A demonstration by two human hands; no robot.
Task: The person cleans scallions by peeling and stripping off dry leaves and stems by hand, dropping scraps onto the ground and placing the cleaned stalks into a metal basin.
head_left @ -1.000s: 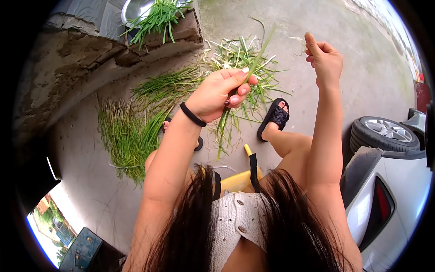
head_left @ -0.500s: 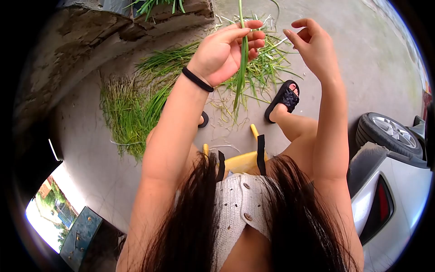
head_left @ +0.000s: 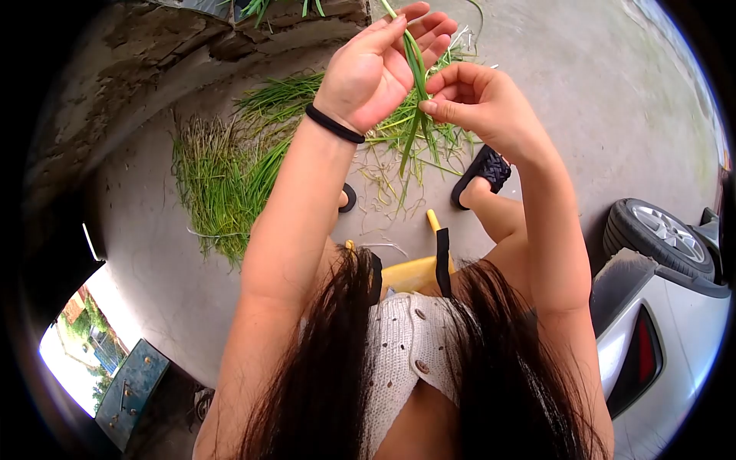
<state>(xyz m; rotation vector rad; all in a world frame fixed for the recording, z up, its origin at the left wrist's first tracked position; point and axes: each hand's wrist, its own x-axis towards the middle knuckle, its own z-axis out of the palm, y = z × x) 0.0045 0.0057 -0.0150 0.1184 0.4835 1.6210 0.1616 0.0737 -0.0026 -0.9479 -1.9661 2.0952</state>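
Observation:
My left hand (head_left: 372, 73), with a black band on the wrist, holds a long green chive stalk (head_left: 416, 57) between thumb and fingers; its other fingers are loosely spread. The stalk's paler end points up past the top edge, and its flat leaves hang down. My right hand (head_left: 487, 107) is closed in a pinch on the leaves, just below my left hand. Beneath both hands, loose chives and trimmings (head_left: 391, 130) lie scattered on the floor. To the left is a thicker pile of chives (head_left: 218, 180).
A rough ledge (head_left: 284, 46) at the upper left has more green leaves (head_left: 268, 6) on it. My sandalled foot (head_left: 483, 180) stands on the concrete floor (head_left: 583, 100). A yellow seat (head_left: 410, 272) is under me. A car wheel (head_left: 659, 234) and silver car body (head_left: 675, 337) are at right.
My right hand has moved left and down to pinch the leaves; before, it was apart from them. My left hand has shifted slightly up and left, and the stalk now tilts.

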